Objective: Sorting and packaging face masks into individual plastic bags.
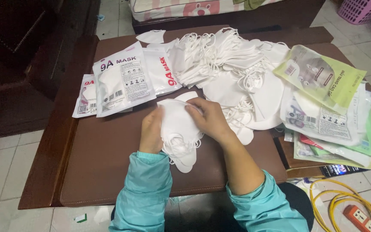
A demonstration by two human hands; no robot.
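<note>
Both forearms in teal sleeves reach forward over the brown counter (108,172). The left hand (151,131) and right hand (209,118) are each clamped on opposite sides of a small stack of white masks (177,133), held between them. Beyond lie a loose mask pile (228,64), sealed packets (123,79) left, empty pouches (331,107) right.

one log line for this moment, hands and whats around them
left hand: holds small mask stack | right hand: on same stack | behind: loose mask pile, sealed mask packs | right: empty pouches
</note>
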